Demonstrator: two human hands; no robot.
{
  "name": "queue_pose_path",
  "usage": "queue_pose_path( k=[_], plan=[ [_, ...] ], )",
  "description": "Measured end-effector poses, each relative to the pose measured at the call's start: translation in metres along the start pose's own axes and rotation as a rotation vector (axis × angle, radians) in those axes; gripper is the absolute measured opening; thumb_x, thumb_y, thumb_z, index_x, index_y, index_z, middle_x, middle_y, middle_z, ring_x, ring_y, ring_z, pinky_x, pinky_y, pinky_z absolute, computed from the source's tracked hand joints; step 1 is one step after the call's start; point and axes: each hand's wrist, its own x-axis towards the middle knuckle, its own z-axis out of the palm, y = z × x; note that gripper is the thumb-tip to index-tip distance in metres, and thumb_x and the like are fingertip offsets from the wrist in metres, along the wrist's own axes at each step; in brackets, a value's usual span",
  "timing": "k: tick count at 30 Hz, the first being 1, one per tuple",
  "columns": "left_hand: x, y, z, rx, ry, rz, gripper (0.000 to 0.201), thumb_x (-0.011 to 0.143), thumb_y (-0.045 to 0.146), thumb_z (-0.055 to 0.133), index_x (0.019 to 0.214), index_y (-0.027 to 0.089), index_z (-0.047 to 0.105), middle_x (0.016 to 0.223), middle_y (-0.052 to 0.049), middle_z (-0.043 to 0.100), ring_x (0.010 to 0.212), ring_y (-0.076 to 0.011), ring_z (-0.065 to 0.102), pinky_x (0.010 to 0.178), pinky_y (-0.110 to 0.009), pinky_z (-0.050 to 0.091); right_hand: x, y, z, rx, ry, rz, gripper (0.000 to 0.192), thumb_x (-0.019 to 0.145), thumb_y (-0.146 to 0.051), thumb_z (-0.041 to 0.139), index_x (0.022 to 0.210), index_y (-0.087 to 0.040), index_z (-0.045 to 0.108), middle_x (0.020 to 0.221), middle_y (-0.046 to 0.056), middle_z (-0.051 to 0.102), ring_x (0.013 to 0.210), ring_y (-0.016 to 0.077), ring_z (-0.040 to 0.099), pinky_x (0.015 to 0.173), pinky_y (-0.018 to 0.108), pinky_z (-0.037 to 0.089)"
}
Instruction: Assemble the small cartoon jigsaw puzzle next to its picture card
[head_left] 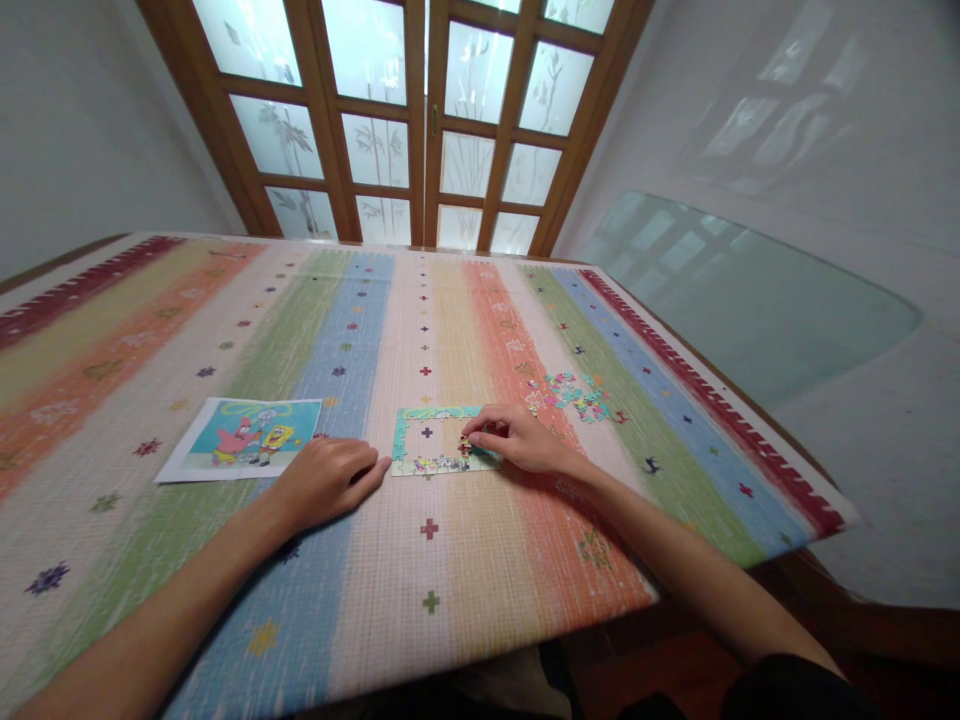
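Observation:
A small jigsaw frame point(420, 418) with a teal border lies on the striped tablecloth point(450, 560); only its edge and part of the bottom row are filled. My right hand point(517, 438) rests on the frame's right side, its fingertips pinching a puzzle piece point(466, 447) at the lower right corner. Flat on the cloth, my left hand point(326, 480) has its fingers together, the tips touching the frame's lower left corner. A pile of loose puzzle pieces point(576, 394) lies just beyond the right hand.
A printed cartoon reference picture point(244, 437) lies left of the puzzle. The table's right edge point(750, 430) runs diagonally, with a glass pane point(742, 300) leaning on the wall beyond. Frosted wooden doors point(420, 120) stand behind the table.

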Motion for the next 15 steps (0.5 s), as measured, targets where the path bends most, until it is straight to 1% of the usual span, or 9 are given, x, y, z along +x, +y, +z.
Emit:
queue_pose_path(
  k=[3,7,11,15],
  plan=[
    [0.0,0.0,0.0,0.023,-0.002,0.016,0.046,0.105,0.029,0.042,0.061,0.02,0.05,0.053,0.002,0.049,0.048,-0.0128,0.043,0.055,-0.03,0.03,-0.002,-0.001,0.004,-0.007,0.02,-0.012,0.014,0.095,-0.022,0.062,0.095,-0.019,0.076,0.094,0.007,0.078,0.079,0.0174,0.066,0.073,0.032,0.049],
    [0.0,0.0,0.0,0.017,-0.009,0.002,0.046,0.105,0.029,0.042,0.061,0.02,0.052,0.053,0.002,0.048,0.049,-0.013,0.042,0.055,-0.03,0.031,-0.003,0.002,0.011,-0.111,0.062,-0.042,0.012,0.094,-0.02,0.064,0.094,-0.02,0.076,0.092,0.006,0.076,0.077,0.0163,0.063,0.073,0.031,0.047],
    [-0.001,0.0,0.0,0.006,0.0,-0.006,0.046,0.104,0.029,0.042,0.061,0.02,0.052,0.053,0.002,0.048,0.049,-0.0128,0.042,0.054,-0.029,0.032,-0.004,0.005,0.014,-0.221,0.085,-0.105,0.014,0.093,-0.016,0.062,0.093,-0.021,0.075,0.092,0.005,0.074,0.083,0.0178,0.063,0.079,0.033,0.047],
    [-0.001,0.0,0.0,0.017,0.003,0.014,0.047,0.106,0.03,0.041,0.061,0.02,0.051,0.053,0.002,0.049,0.048,-0.0126,0.043,0.054,-0.029,0.031,-0.006,0.004,0.014,-0.26,0.108,-0.152,0.015,0.096,-0.017,0.059,0.094,-0.022,0.073,0.095,0.006,0.071,0.09,0.0194,0.063,0.084,0.035,0.047]
  ],
)
